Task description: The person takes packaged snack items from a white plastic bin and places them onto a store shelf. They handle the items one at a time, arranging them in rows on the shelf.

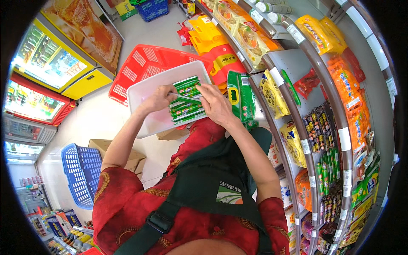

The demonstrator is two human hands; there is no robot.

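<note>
A white plastic tub (145,122) rests on my lap, partly over a red plastic basket (137,60). Many green-wrapped sausage sticks (183,110) lie side by side in it. My left hand (161,97) pinches one end of a green-wrapped stick (188,98) above the others. At that stick's other end is my right hand (215,103), its thumb against the wrapper and its fingers over the tub's right part. The undersides of both hands are hidden.
Curved store shelves (301,137) with packaged snacks run along the right. A green bag (244,95) stands beside the tub. A blue plastic basket (81,175) and a cardboard box (134,161) are on the floor at left. Lit drink coolers (78,86) stand further left.
</note>
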